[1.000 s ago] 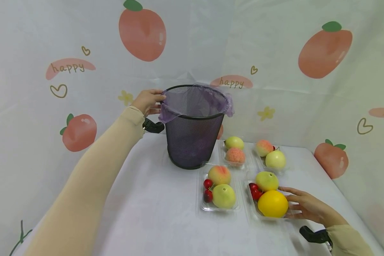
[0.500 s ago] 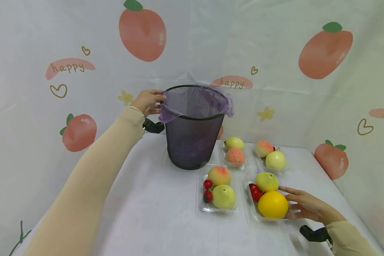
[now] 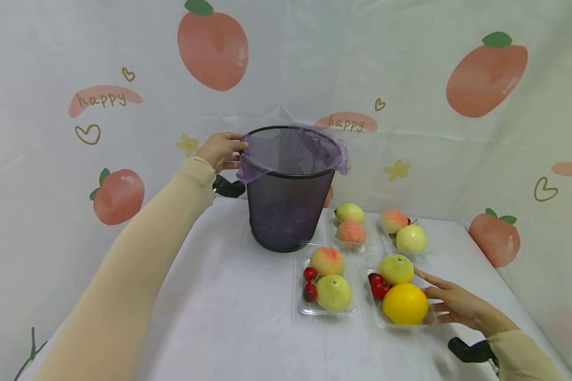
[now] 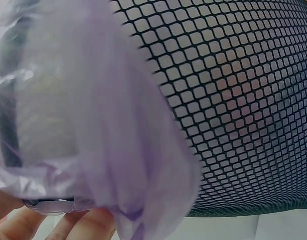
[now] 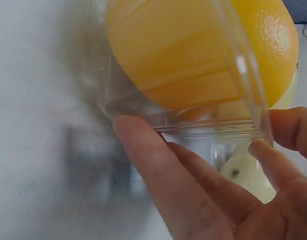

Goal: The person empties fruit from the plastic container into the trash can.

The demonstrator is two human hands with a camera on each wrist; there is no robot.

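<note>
A black mesh wastebasket (image 3: 286, 211) stands upright at the back, its rim wrapped in a thin purple bag (image 3: 252, 168). My left hand (image 3: 221, 150) grips its left rim, thumb over the edge and fingers outside; in the left wrist view, fingers (image 4: 88, 225) show beneath the bag's fold. At the right, my right hand (image 3: 467, 307) touches the side of a clear plastic box (image 5: 138, 107) with mostly straight, spread fingers. The right wrist view has fingertips (image 5: 131, 127) at its wall and rim. Inside lie an orange (image 3: 405, 304), a pale green fruit (image 3: 397, 269) and dark red cherries (image 3: 378, 289).
Left of that box sits another clear box (image 3: 328, 312) with a peach, a pale green fruit and cherries. Behind are two more boxes, one with a rough pink fruit (image 3: 351, 232), one with a pale fruit (image 3: 411, 239). A printed cloth (image 3: 286, 63) hangs behind the table.
The box with the orange has shifted slightly left, with my right fingers still at its side. My left hand and the wastebasket stay in place.
</note>
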